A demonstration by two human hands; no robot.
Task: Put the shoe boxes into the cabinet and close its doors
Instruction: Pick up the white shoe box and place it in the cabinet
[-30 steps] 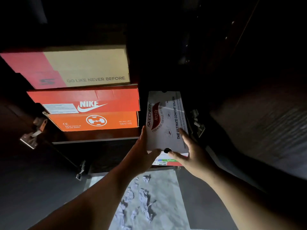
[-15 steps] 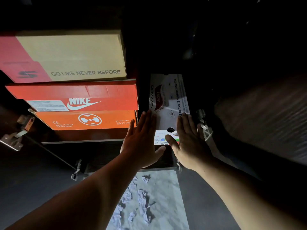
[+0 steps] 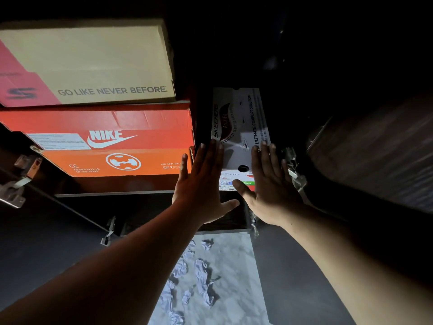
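Observation:
A white Skechers shoe box (image 3: 239, 127) stands on edge inside the dark cabinet, to the right of a stack. The stack holds a tan and pink box (image 3: 93, 64) on top, a red Nike box (image 3: 112, 127) below it and an orange box (image 3: 112, 163) at the bottom. My left hand (image 3: 201, 184) lies flat with fingers spread against the white box's near left corner. My right hand (image 3: 269, 181) presses flat on its near right side. The cabinet shelf edge (image 3: 112, 193) runs under the stack.
The cabinet doors hang open: metal hinges show at the left (image 3: 16, 181), lower middle (image 3: 109, 231) and right (image 3: 294, 170). The right door's dark wood panel (image 3: 379, 151) is at the right. Pale marbled floor (image 3: 215, 277) lies below.
Both hands went from gripping the white box's near end to lying flat against it. The box has slid deeper into the cabinet beside the stack.

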